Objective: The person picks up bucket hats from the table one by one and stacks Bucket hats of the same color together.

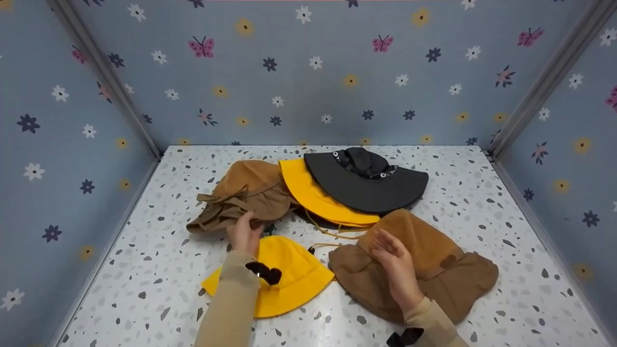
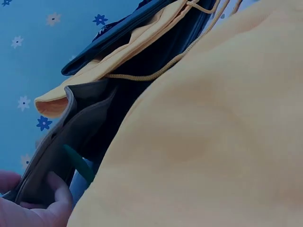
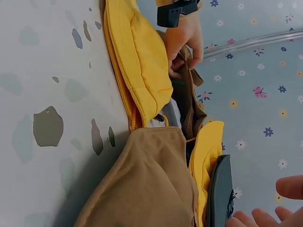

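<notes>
Left hand [image 1: 245,237] pinches tied brown hat [image 1: 253,179] just behind front yellow hat [image 1: 294,274]; looks like picking-up or straightening step. Right hand [image 1: 397,271] relaxed, gripping nothing, over plain brown hat [image 1: 453,294] right of front yellow hat. Next move probably calls for firmer pinch.

The head view looks forward and down across the surface [image 1: 144,289] to the back wall [image 1: 308,91]. The left wrist view sits close behind a yellow hat [image 2: 203,142]; the right, turned sideways, looks across to the left hand [image 3: 183,41], visible in all three.
</notes>
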Demonstrator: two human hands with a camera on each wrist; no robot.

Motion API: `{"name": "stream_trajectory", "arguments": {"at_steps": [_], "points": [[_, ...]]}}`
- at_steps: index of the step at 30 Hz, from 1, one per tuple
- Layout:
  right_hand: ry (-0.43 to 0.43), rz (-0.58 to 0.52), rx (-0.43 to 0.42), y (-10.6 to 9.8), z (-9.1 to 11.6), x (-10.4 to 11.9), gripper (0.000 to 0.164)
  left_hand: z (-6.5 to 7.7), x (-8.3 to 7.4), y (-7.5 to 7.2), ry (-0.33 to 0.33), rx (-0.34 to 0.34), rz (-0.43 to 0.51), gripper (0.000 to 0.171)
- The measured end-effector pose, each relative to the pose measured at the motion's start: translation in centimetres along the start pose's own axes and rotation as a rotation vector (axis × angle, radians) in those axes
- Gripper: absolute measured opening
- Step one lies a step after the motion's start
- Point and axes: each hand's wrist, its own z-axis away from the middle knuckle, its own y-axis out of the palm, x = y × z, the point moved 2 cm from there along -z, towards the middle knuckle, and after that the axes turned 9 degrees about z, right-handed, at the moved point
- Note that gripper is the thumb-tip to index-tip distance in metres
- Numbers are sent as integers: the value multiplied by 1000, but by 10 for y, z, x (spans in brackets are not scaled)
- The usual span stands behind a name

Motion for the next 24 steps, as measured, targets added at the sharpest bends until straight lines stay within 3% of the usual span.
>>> {"name": "stream_trajectory", "arguments": {"at_steps": [3,11,18,24], "points": [[5,1,3,0,0,-3,53,3,1,3,14,29,23,62],[18,-7,7,2,-1,-5,52,5,-1,6,56,-7,-7,78],[30,-16,11,4,-1,-7,53,16,-3,16,113,17,-20,68],[48,-27,32,6,-1,-7,55,27,-5,26,207,59,26,65]]}}
